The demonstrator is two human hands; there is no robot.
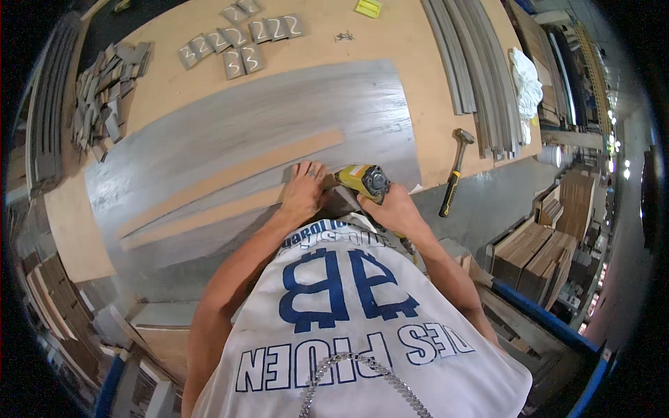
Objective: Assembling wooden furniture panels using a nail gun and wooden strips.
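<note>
My right hand (pixel 394 209) is wrapped round the handle of a yellow-and-black nail gun (pixel 362 180). The tool's nose points left and down, close to the fingers of my left hand (pixel 304 191). That hand grips the near end of a long thin wooden strip (pixel 209 221), with its fingertips bent over the wood. Another tan strip (pixel 237 177) lies beyond it, the two drawing together toward the left. Both rest on a large grey panel (pixel 279 94). My body hides part of the near edge, and the nose's exact contact point is hidden.
A hammer (pixel 456 171) lies right of the panel. Behind are chalk-marked grey blocks (pixel 242 63), loose fasteners (pixel 343 36) and a yellow box (pixel 368 8). Offcuts (pixel 108 94) are heaped at left; long grey strips (pixel 467 70) and a white cloth (pixel 526 83) lie at right. Stacked boards (pixel 536 258) stand beyond.
</note>
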